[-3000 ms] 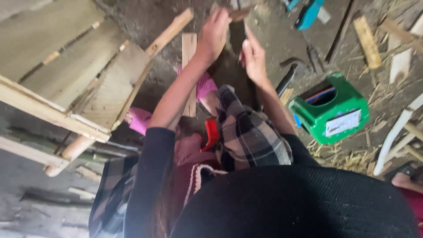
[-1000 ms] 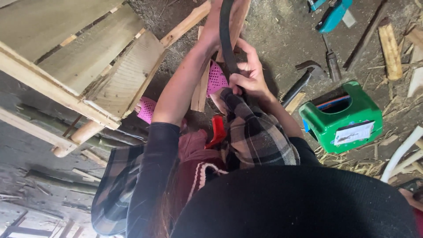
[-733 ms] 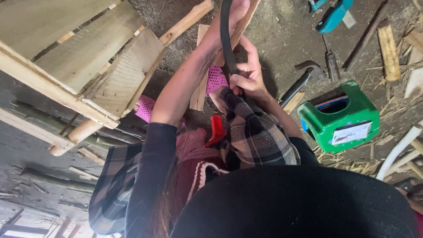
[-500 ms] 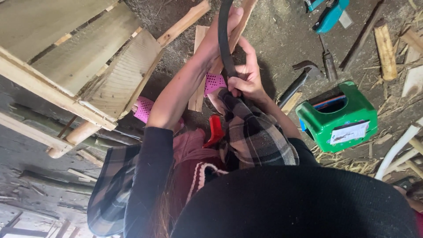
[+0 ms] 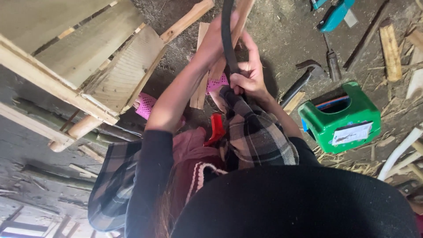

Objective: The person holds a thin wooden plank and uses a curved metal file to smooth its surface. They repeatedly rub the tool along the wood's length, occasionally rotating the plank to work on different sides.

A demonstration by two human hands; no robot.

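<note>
green plastic box (image 5: 339,119) | hammer (image 5: 304,79) beside it | wooden crate (image 5: 83,57) | blue tool (image 5: 335,15)

Black curved bar (image 5: 227,39), narrow and smooth, standing nearly upright from the top edge down to the knees. Pale wooden slat (image 5: 240,17) just behind it, slanting alongside.

— What lies under you?
— A dark dirt floor (image 5: 286,39) strewn with straw and wood offcuts (image 5: 390,46).
— And left of your fingers?
— A pale plank frame (image 5: 83,66) resting on round poles (image 5: 75,132). Even daylight, no wall or window showing.
</note>
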